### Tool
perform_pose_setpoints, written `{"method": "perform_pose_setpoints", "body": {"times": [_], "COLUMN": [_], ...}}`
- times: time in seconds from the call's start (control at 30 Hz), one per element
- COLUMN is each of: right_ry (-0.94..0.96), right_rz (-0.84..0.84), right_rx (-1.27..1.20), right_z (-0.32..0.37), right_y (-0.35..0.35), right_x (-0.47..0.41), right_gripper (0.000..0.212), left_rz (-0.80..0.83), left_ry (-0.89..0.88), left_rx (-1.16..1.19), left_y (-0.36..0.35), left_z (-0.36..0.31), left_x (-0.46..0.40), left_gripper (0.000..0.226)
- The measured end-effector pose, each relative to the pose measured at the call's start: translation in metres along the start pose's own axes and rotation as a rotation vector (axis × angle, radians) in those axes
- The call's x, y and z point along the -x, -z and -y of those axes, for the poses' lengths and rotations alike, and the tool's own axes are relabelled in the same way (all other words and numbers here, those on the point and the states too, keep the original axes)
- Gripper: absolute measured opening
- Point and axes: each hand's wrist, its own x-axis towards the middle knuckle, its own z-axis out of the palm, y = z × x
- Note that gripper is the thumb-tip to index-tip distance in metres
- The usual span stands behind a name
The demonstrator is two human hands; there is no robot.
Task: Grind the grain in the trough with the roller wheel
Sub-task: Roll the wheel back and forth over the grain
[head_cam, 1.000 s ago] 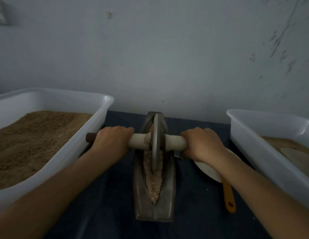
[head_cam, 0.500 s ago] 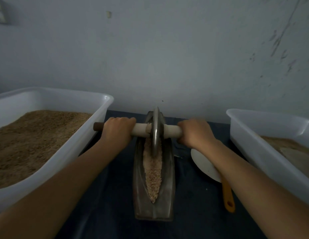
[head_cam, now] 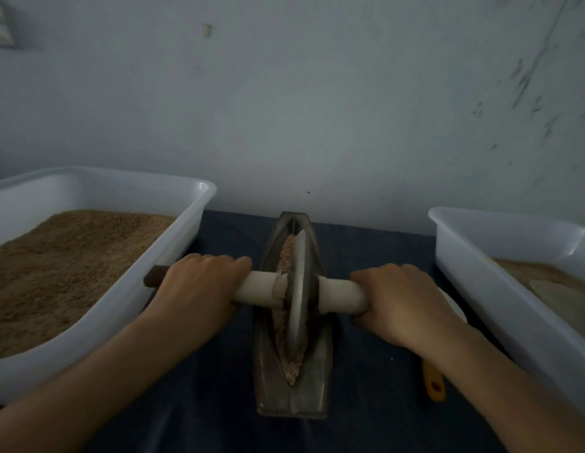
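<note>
Head view: grain lies along a narrow metal trough at lower centre of the frame, on a dark bench. The roller wheel stands upright in it, mid-length. The left hand and right hand each wrap tight around its pale axle handle. Half a second ago the wheel sat at the trough's far end; it has rolled back toward the viewer, so another grinding pass appears underway. White tubs of brown meal flank both sides.
</note>
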Motion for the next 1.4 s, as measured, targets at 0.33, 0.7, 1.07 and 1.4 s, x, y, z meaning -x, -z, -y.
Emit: {"method": "perform_pose_setpoints", "body": {"times": [0.33, 0.7, 1.07, 1.4], "right_ry": [-0.089, -0.042, 0.035, -0.059], "right_rz": [-0.121, -0.152, -0.059, -0.125], "right_rx": [0.034, 0.015, 0.043, 0.019], "right_z": [-0.024, -0.018, -0.003, -0.021], "right_y": [-0.030, -0.028, 0.000, -0.028], "right_x": [-0.077, -0.061, 0.006, -0.065], "right_gripper": [0.013, 0.006, 0.031, 0.013], "left_rz": [-0.033, -0.034, 0.060, 0.000], "left_ry": [0.132, 0.092, 0.023, 0.106], "left_rx": [-0.030, -0.049, 0.081, -0.013], "left_y": [-0.027, -0.023, 0.002, -0.022], "left_z": [0.008, 0.007, 0.005, 0.007], "left_x": [-0.064, -0.052, 0.003, -0.055], "left_gripper": [0.014, 0.019, 0.026, 0.017]}}
